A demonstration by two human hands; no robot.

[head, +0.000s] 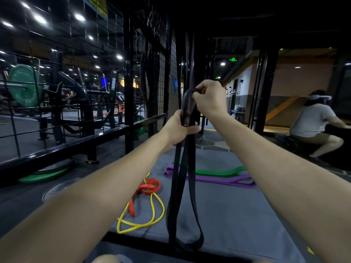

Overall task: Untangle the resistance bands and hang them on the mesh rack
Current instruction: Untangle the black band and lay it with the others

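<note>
From the head view, the black band [185, 168] was lifted clear of the others. The right hand [209, 97] pinched its folded top, fingers curled around the strap. The left hand [177, 126] gripped the gathered strands just below. The loop hung down to the grey mat [237, 215] at its near edge.

It looked free of knots, so the untangling of this band seemed nearly done, but it was not yet hung. Left on the mat were the orange band [146, 188] and yellow band [152, 211], crossing each other, and the purple band [218, 179] beside the green band [216, 171], further off.

The mesh rack [171, 73] stood ahead and left behind a black rail [76, 145]. Open mat lay between. A crouching person [315, 122] was well apart on the right.
</note>
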